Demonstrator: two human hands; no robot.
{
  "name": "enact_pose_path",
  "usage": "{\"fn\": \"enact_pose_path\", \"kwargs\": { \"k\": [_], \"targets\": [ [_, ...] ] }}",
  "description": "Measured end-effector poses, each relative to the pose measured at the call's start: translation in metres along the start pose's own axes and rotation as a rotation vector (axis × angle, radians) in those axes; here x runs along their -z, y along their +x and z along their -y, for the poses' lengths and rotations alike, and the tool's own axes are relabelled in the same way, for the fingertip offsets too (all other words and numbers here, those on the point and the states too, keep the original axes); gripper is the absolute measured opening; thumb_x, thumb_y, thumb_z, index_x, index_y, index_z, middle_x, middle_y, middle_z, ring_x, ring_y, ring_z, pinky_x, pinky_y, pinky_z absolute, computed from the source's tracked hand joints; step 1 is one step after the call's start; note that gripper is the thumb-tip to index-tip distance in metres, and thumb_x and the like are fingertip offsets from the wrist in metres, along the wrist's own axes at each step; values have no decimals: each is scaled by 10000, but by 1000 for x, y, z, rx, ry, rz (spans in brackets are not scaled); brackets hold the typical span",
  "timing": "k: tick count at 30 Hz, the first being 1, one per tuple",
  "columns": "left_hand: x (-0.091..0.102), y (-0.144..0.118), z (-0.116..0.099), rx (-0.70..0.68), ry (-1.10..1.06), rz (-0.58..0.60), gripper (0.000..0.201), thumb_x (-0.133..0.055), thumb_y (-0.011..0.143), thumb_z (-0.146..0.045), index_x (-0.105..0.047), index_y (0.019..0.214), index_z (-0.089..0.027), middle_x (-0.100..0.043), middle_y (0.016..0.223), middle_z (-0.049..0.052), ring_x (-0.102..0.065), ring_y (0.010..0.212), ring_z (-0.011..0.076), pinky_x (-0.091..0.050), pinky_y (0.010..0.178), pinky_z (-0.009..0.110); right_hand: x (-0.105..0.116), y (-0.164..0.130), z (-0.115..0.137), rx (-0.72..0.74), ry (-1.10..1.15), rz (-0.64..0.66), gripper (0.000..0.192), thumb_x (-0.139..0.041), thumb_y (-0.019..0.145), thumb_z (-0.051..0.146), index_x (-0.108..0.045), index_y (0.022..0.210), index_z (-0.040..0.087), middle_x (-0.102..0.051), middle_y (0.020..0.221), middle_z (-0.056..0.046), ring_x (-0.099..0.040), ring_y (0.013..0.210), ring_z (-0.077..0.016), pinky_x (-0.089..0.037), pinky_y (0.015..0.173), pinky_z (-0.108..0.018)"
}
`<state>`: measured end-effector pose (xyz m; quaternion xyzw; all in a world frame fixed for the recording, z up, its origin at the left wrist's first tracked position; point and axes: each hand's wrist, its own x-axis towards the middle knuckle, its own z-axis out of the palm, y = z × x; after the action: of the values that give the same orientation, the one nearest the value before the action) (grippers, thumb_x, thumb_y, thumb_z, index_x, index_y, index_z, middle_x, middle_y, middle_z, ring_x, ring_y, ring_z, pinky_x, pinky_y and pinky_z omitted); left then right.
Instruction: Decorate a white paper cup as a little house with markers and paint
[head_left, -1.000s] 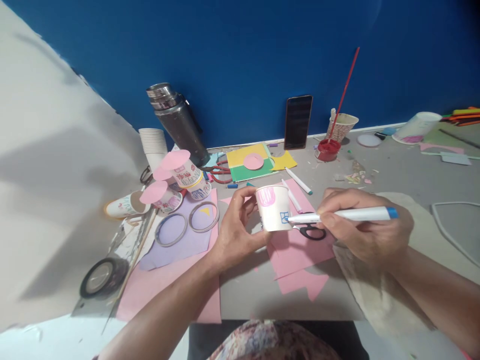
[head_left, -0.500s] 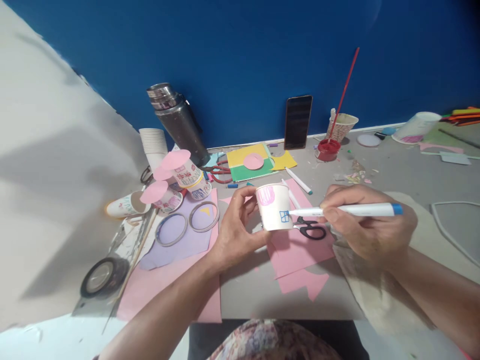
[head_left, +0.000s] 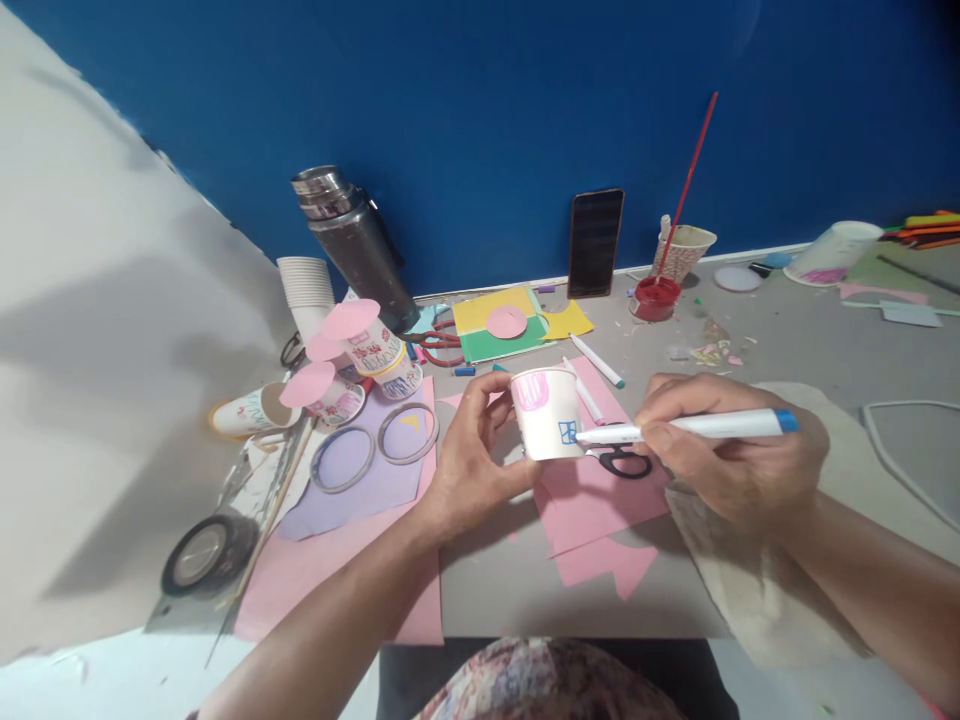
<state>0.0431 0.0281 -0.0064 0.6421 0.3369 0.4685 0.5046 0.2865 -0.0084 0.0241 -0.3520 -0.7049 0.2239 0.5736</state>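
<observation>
The left hand (head_left: 472, 455) is closed around a small white paper cup (head_left: 546, 412), thumb and fingers wrapped on its left side, holding it just above the desk (head_left: 787, 340) near the middle of the front edge. The cup stands nearly upright, with a pink patch near its rim and a small blue window (head_left: 568, 431) drawn low on its side. The right hand (head_left: 731, 460) grips a white marker with a blue end (head_left: 690, 428), fingers pinched shut on the barrel; the marker lies almost level and its tip touches the cup right at the blue window.

Under and behind the cup lie pink paper sheets (head_left: 600, 500), and black scissors (head_left: 622, 460) rest on them just below the marker. A grey board (head_left: 510, 590) sits under the pink sheets at the front edge. Toward the left edge are 2 clear tape rings (head_left: 375, 445) on lilac paper, a dark tape roll (head_left: 206, 553), decorated cups with pink discs (head_left: 352, 350) and a stack of plain cups (head_left: 306, 285). At the back edge, against the blue wall, stand a steel flask (head_left: 352, 240), a dark phone (head_left: 595, 243) leaning upright, and a patterned cup holding a red brush (head_left: 684, 250), with a red paint pot (head_left: 655, 298) just beside it. Yellow and green paper with a pink disc (head_left: 506, 322) lies between the flask and the phone.
</observation>
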Motion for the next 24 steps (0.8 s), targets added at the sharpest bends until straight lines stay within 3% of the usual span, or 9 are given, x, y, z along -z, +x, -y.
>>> {"fn": "enact_pose_path", "kwargs": {
  "k": [13,24],
  "targets": [
    [1,0,1,4,-21,9,650,-893,750,-224,-517,1279,-262,-591,1371,83,-643,1331,295,-477,1218,509,-2,1,1,33,11,-63,159,-714,864,57,-732,883,214,-664,692,23,-587,537,-140,-436,476,-320],
    [1,0,0,37,-17,9,644,-890,747,-234,-518,1272,-263,-589,1383,87,-625,1349,304,-466,1230,516,0,1,-1,16,3,9,167,-694,901,113,-747,891,272,-671,663,18,-590,508,-174,-462,464,-342]
  ]
}}
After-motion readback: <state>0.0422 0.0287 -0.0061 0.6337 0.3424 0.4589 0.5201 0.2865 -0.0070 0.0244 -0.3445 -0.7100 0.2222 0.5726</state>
